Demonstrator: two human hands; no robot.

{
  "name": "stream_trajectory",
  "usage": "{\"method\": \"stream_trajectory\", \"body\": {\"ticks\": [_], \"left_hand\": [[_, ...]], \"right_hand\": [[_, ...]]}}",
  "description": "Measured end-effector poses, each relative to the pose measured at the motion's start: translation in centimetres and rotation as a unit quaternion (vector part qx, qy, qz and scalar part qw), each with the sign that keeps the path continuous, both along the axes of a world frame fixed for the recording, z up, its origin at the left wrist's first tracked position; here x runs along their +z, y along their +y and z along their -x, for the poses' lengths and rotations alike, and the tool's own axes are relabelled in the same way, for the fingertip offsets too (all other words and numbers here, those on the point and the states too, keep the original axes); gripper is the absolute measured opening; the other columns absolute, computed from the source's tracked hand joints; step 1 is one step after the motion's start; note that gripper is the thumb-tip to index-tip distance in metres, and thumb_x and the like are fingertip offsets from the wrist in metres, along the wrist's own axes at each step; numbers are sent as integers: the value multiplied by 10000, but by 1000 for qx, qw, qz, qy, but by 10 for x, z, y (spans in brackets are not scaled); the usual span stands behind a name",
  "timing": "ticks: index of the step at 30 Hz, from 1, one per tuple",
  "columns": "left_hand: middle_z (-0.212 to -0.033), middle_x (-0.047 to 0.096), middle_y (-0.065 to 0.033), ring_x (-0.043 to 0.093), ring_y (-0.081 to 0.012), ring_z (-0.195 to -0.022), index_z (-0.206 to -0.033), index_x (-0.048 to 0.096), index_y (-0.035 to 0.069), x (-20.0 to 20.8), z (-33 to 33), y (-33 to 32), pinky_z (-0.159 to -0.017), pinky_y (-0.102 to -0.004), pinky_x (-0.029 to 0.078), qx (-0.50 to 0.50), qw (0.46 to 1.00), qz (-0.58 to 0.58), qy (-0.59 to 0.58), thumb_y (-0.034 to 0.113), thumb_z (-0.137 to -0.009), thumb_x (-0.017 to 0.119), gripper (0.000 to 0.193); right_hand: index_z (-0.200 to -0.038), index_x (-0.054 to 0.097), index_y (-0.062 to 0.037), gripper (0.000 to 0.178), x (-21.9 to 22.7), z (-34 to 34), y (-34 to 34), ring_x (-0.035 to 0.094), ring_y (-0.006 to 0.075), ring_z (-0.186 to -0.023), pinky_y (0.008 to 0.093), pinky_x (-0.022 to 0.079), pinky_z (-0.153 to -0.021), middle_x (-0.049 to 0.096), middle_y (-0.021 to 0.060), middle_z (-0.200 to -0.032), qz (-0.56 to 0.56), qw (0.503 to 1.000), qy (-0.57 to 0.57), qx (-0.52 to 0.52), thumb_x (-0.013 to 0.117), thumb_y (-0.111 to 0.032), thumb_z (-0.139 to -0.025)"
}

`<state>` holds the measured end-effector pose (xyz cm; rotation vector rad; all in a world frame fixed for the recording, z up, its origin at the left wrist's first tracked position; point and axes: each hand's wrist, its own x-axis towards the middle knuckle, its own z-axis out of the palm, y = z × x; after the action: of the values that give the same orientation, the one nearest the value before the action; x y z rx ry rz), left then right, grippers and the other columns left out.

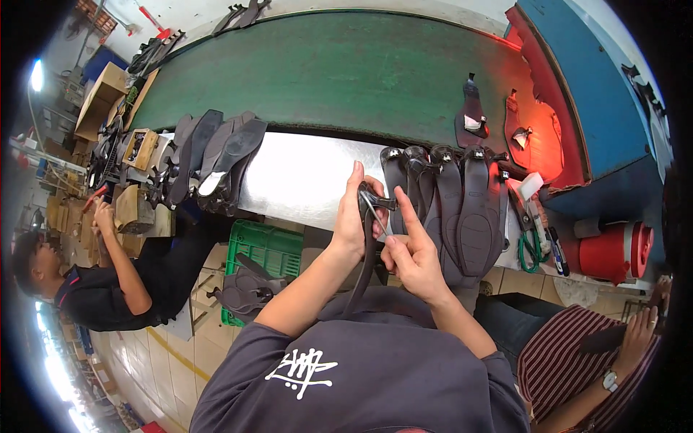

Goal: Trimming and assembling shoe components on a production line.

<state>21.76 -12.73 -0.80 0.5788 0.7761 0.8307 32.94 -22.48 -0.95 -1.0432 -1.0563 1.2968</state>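
Observation:
My left hand (pixel 350 224) is wrapped around the upper part of a dark sandal (pixel 363 270), seen edge-on with its sole hanging toward my chest. Glossy black straps (pixel 381 203) stick out at its top, between my two hands. A thin metal tool (pixel 378 218) with a pointed shaft is pinched in my right hand (pixel 414 263), its shaft running up to the straps. The right index finger is stretched upward beside them. What kind of tool it is cannot be made out, as the fingers hide its handle.
Dark sandals (pixel 471 216) lie in a row right of my hands on the metal table (pixel 292 177); more (pixel 231 151) are piled left. Beyond runs a green conveyor belt (pixel 310 72). A green crate (pixel 263 242) stands below. Co-workers (pixel 108 292) flank me. A red container (pixel 613 252) sits right.

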Motion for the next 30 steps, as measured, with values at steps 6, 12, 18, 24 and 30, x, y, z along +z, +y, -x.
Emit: {"method": "stream_trajectory", "body": {"ticks": [6,12,18,24,30], "left_hand": [[-487,405,3,368,-88,-336,-774,488,94,-7,-5,-16,-335,-223,289,35,997,-54,48,540,-953,401,488],[-497,364,4,322,-96,-318,-775,455,94,-15,2,-16,-306,-231,276,-50,978,-22,-201,479,-983,363,447],[-504,363,-3,323,-110,-332,-759,454,105,1,5,-6,-321,-248,271,52,992,-15,-112,529,-988,334,497],[-506,359,6,363,-125,-449,-679,470,115,4,0,-12,-403,-260,285,99,994,24,-42,576,-956,403,542],[-486,381,-9,334,-133,-427,-634,537,102,3,4,-11,-412,-272,275,48,981,102,-157,564,-951,422,572]], "right_hand": [[-1464,313,-96,513,0,-2,5,397,25,-547,172,326,-498,498,-30,-627,22,996,83,5,465,-68,-976],[-1322,510,-18,344,4,-34,7,387,10,-522,157,323,-490,525,-29,-644,50,986,156,-2,462,-99,-991],[-1073,619,-2,225,20,-12,-11,417,34,-469,199,326,-440,496,-24,-580,-9,995,-92,-28,474,-155,-996],[-905,540,-20,57,-10,4,3,581,271,-532,372,443,-489,536,131,-601,-188,892,-395,-114,554,-72,-923],[-849,486,-37,127,5,-7,8,609,320,-567,411,464,-488,562,137,-613,-222,864,-452,-9,603,-81,-874]]}}
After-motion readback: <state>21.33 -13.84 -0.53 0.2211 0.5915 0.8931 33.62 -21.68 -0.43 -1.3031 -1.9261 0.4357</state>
